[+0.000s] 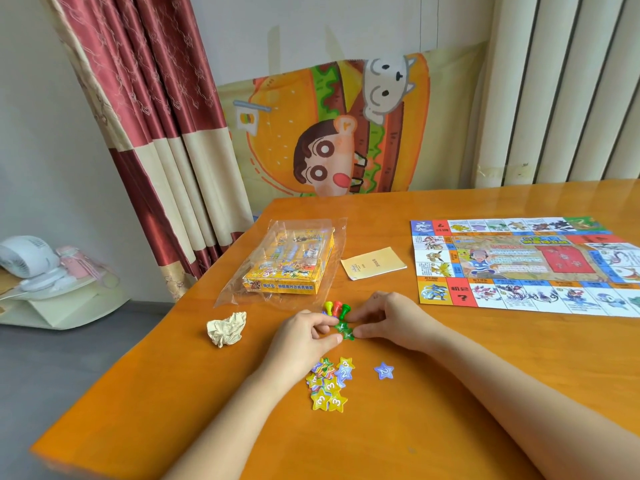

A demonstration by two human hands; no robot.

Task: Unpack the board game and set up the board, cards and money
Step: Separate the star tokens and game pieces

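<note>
Wooden table [450, 393], glossy orange-brown. Both forearms reach in from the near edge.

Nearest: loose pile of star tokens [329, 382], overlapping, mostly yellow and purple, printed 2 and 3. One purple star [383, 371], marked 2, lies flat just right of the pile, apart from it.

Beyond the pile the hands meet. Left hand [304, 337]: fingers curled, thumb and fingertips pinching the green star tokens [344, 330] from the left. Right hand [388, 320]: fingers bent, tips gripping the same green stars from the right. The stars sit low at the tabletop between the two hands.

Just behind the fingers: pawns [336, 308] clustered together, yellow, red, green, a blue one partly hidden.

Left of the hands: crumpled paper [227, 329], cream, balled.

Farther back, left: yellow game box [291, 263], lying flat inside a clear plastic bag [228, 292]. To its right a cream leaflet [374, 263], flat, print facing up.

Right side: game board [519, 265], unfolded and flat, running out of view at the right edge.

Off the table: red-and-cream curtain [156, 116], cartoon burger cloth [329, 133] on the wall, small white fan [27, 258] low at far left.
</note>
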